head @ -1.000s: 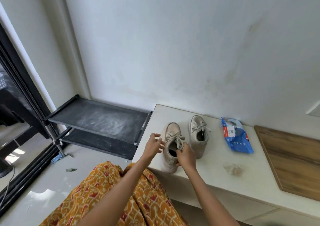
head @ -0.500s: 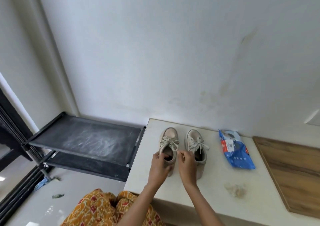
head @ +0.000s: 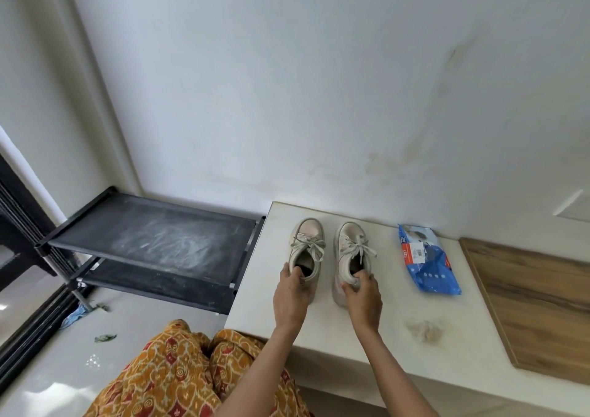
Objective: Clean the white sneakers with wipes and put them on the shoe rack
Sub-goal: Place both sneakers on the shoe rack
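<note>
Two white lace-up sneakers side by side on white table [head: 319,327], toes to wall. Left hand [head: 292,298] grips left sneaker [head: 306,250] heel, right hand [head: 362,298] grips right sneaker [head: 349,254] heel. Blue wipes pack [head: 426,260] right, label unreadable. Crumpled used wipe [head: 424,329] near. Black shoe rack [head: 153,241] left, dusty.

Gap between left sneaker [head: 306,250] and right sneaker [head: 349,257] was left clear, narrow. Heels were blocked by left hand [head: 292,298] and right hand [head: 364,301], each in grip on own shoe. Wall stood just behind toes. Worktop [head: 319,330] right of shoes was obstructed by blue wipes pack [head: 426,260] and crumpled wipe [head: 424,329]. Wooden board [head: 536,301] lay further right. Shoe rack [head: 153,241] top shelf at left was found unoccupied, just beside worktop edge.
</note>
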A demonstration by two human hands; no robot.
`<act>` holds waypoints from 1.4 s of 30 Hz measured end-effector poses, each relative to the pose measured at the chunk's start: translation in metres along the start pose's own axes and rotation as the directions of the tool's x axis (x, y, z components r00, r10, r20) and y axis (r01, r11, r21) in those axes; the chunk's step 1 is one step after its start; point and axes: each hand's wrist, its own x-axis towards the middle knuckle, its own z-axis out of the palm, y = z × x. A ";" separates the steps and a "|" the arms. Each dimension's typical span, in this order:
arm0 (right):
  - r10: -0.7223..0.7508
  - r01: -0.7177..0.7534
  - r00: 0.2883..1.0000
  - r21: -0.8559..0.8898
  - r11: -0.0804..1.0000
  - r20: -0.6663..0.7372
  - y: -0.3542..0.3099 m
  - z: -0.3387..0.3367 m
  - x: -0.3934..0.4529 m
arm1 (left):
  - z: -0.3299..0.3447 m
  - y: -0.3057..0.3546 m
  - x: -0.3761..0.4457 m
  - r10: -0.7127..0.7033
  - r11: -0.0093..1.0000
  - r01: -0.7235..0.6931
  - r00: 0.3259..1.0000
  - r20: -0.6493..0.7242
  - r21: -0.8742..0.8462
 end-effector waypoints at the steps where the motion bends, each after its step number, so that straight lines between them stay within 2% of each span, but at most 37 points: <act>1: 0.006 -0.006 1.000 -0.002 1.000 0.004 -0.005 0.001 -0.001 | -0.001 0.002 0.000 -0.012 1.000 0.012 1.000 -0.005 -0.016; 8: -0.010 0.009 0.999 0.017 1.000 0.031 -0.054 0.038 -0.017 | -0.031 -0.025 0.002 -0.047 0.996 0.039 0.994 -0.094 -0.085; 15: -0.220 0.219 0.968 0.019 0.976 0.124 -0.138 0.107 -0.031 | -0.116 -0.092 0.034 -0.117 0.992 0.103 0.966 -0.229 -0.070; 18: -0.293 0.301 0.944 -0.034 0.953 0.153 -0.170 0.141 -0.033 | -0.140 -0.131 0.059 -0.186 0.983 0.178 0.946 -0.266 -0.054; 21: -0.334 0.346 0.928 -0.051 0.937 0.165 -0.191 0.173 -0.030 | -0.152 -0.162 0.088 -0.275 0.961 0.247 0.910 -0.309 -0.128; 25: -0.324 0.343 0.922 -0.062 0.937 0.210 -0.209 0.209 -0.033 | -0.170 -0.194 0.118 -0.286 0.958 0.269 0.923 -0.256 -0.098; 28: -0.331 0.337 0.925 -0.004 0.941 0.190 -0.215 0.232 -0.040 | -0.177 -0.218 0.133 -0.240 0.970 0.229 0.953 -0.183 -0.080; 31: -0.339 0.338 0.928 0.033 0.941 0.157 -0.219 0.250 -0.051 | -0.172 -0.234 0.140 -0.258 0.965 0.247 0.955 -0.149 -0.093; 36: -0.332 0.326 0.930 0.069 0.943 0.158 -0.215 0.261 -0.057 | -0.173 -0.244 0.141 -0.231 0.972 0.224 0.964 -0.132 -0.072; 42: -0.319 0.305 0.933 0.105 0.947 0.169 -0.211 0.264 -0.058 | -0.171 -0.249 0.134 -0.220 0.976 0.216 0.955 -0.200 -0.043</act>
